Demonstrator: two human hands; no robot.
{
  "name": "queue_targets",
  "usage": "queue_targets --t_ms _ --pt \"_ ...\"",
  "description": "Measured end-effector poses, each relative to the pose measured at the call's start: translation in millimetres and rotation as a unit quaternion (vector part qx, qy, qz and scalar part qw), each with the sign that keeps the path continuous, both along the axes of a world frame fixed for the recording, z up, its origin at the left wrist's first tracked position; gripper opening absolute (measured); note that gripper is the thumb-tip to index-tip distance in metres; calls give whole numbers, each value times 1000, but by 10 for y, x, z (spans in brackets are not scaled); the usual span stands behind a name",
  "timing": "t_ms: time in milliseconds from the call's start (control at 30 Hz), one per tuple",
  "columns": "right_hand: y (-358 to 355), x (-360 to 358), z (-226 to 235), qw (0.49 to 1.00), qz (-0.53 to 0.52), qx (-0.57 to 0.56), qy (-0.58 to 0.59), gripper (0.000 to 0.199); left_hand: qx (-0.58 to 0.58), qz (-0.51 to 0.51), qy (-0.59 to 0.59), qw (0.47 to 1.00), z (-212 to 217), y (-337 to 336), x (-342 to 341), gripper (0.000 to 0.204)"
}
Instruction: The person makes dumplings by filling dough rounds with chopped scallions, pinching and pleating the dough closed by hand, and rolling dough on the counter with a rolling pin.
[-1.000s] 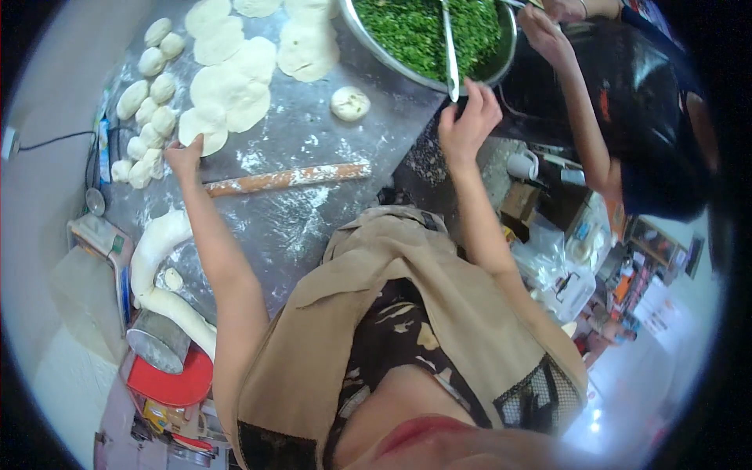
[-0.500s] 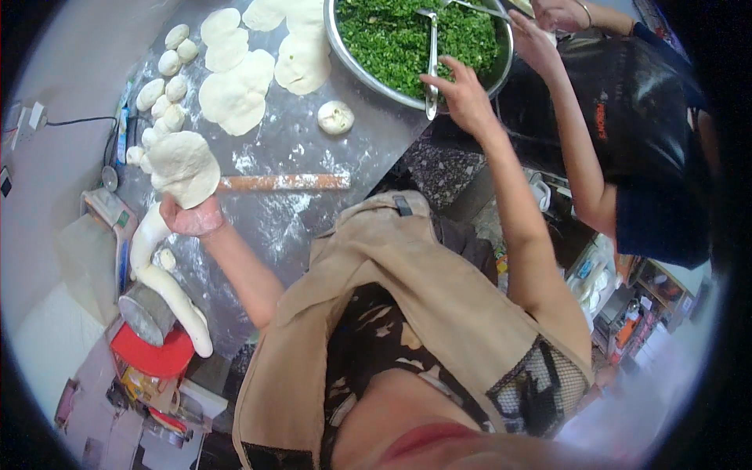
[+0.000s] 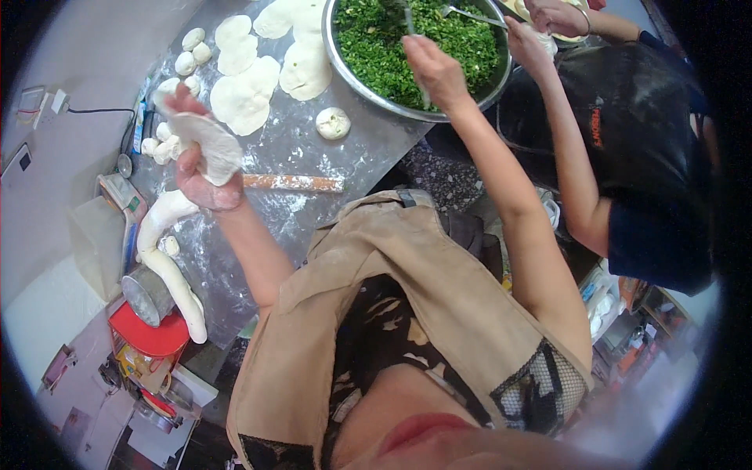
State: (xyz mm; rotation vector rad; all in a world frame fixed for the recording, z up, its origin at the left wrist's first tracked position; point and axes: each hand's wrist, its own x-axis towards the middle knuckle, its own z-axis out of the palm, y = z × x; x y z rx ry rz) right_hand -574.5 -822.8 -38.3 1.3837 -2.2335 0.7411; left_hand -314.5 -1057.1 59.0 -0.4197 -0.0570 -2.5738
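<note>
My left hand (image 3: 202, 168) is raised above the floured grey worktop (image 3: 313, 157) and holds a round flat dough wrapper (image 3: 207, 141) draped over its fingers. My right hand (image 3: 433, 69) reaches over a big steel bowl (image 3: 338, 59) of chopped green filling (image 3: 376, 47) and grips a metal spoon (image 3: 413, 47) whose end dips into the greens. More rolled wrappers (image 3: 247, 94) lie on the worktop near the bowl, with a small dough ball (image 3: 333, 123) beside them.
A wooden rolling pin (image 3: 294, 182) lies on the worktop below the wrappers. Small dough pieces (image 3: 188, 51) and a long dough rope (image 3: 168, 258) sit at the left by a steel cup (image 3: 145, 294). Another person in black (image 3: 627, 141) works at the bowl's right side.
My left hand picked a wrapper off the worktop and lifted it up. My right hand moved from the bowl's rim further over the greens with the spoon.
</note>
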Motion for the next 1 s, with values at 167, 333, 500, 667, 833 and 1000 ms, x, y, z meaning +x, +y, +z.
queue_targets --t_ms 167,333,500,667,833,1000 --pt "-124 145 -208 991 72 65 -87 29 17 -80 -73 994 101 338 -279 82" --pt "-44 522 -147 975 37 -73 -207 21 92 -73 -68 991 -360 333 -457 71" --pt "-2 492 -44 698 -163 -352 -602 23 4 -67 -286 956 -656 373 -829 55" --pt "116 426 121 681 -165 -407 -586 25 -51 -54 -417 906 -816 514 -1320 44" --pt "109 590 593 668 -177 -455 -561 25 -46 -84 -464 881 -935 757 -1794 42" --pt "247 745 362 978 -102 -159 -86 20 -17 -101 -377 921 -865 948 -2210 60"
